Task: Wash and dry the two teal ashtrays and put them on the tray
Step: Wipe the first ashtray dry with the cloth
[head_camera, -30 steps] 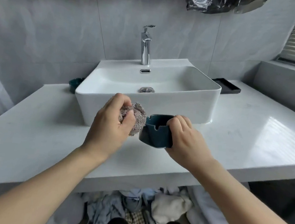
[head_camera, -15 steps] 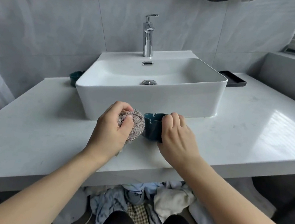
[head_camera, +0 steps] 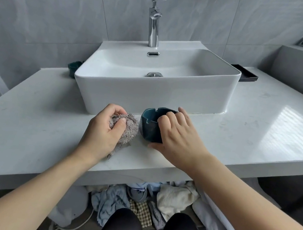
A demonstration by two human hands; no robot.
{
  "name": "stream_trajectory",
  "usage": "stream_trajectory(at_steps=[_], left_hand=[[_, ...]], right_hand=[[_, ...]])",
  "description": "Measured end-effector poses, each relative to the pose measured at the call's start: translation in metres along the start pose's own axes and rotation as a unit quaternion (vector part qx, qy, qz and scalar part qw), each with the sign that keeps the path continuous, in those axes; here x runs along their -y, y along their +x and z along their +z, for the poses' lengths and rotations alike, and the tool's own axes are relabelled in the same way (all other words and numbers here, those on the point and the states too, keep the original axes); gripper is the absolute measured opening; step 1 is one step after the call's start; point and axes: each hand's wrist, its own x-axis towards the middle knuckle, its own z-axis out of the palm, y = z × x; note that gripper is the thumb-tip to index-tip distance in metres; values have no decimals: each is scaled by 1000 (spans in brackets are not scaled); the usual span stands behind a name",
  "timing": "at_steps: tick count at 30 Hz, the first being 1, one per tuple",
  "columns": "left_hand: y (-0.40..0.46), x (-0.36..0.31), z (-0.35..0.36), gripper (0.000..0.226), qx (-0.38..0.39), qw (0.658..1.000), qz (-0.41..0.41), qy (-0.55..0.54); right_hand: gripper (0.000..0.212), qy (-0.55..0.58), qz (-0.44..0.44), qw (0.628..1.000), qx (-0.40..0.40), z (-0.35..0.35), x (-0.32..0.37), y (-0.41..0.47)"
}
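White basin [head_camera: 155, 96] with chrome tap [head_camera: 155, 22] on pale counter [head_camera: 259, 132]; heaped laundry [head_camera: 165, 198] beneath.

table [head_camera: 239, 137]: white marble top
sink [head_camera: 149, 97]: just behind both grips
second ashtray [head_camera: 73, 68]: far back-left
tray [head_camera: 246, 75]: far back-right

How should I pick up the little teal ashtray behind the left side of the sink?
Probably by its outer wall, pinched from above. That second teal ashtray sits on the countertop with the sink hiding its right side and the tiled wall close behind, so come down over its open top or from the left front. Only its left part shows, so its exact pose is uncertain.
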Motion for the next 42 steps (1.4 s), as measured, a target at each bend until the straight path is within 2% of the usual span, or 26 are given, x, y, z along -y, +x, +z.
stream_trajectory(at_steps=[3,5,8,13,15,17,19,22,25,26,28,31,37,42], left_hand=[[-1,7,-6,9,1,1000,-4,22],[-2,12,-10,7,0,998,24,60],[-4,20,-14,18,21,991,66,117],[-7,23,-13,19,55,987,53,142],[-8,24,-11,22,81,983,31,161],[-8,26,-11,38,114,975,11,188],[-9,25,-11,51,157,962,6,222],[-8,25,-14,50,201,944,44,257],[-1,28,-18,31,226,944,78,226],[1,28,-19,21,214,955,77,190],[2,26,-17,3,143,981,78,103],[-1,16,-6,7,43,996,81,22],[-2,14,15,6,32,997,66,-10],[-4,17,15,9,50,998,30,-15]], right_hand=[[54,3,-17,1000,10,3,3,0],[49,17,-33,999,6,7,6,-1],[37,37,-52,998,-12,11,9,-4],[35,63,-42,997,3,18,18,1],[41,124,-35,991,26,14,15,3],[43,218,-37,974,42,6,1,4],[41,266,-48,962,34,4,-23,1],[44,328,-40,938,100,11,-50,-4],[45,353,-35,919,174,18,-53,-2],[45,359,-38,915,181,20,-53,0],[43,368,-45,911,180,21,-50,3],[31,374,-57,912,157,23,-49,2],[26,351,-80,924,130,25,-47,5],[34,346,-89,928,110,24,-47,6]])
